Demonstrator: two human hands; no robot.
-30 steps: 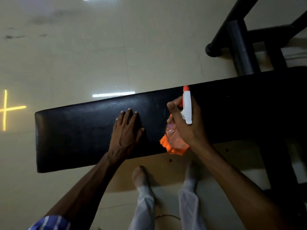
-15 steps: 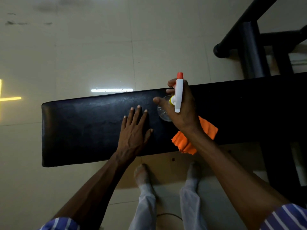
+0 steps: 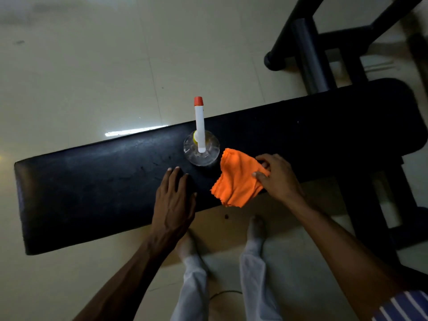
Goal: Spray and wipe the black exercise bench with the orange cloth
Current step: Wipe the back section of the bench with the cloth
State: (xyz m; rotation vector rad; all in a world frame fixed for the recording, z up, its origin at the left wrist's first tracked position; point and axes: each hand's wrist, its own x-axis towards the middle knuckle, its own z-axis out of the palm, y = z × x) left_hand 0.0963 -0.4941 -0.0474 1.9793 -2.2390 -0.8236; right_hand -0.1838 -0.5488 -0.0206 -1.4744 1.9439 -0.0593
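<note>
Orange cloth pinched at its edge by right hand

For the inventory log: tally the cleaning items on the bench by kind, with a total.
Spray bottle: 1
Orange cloth: 1
Total: 2, both on the black bench.

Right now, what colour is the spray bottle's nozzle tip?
Orange-red, on the spray bottle with its white sprayer head; the head view shows it clearly.
</note>
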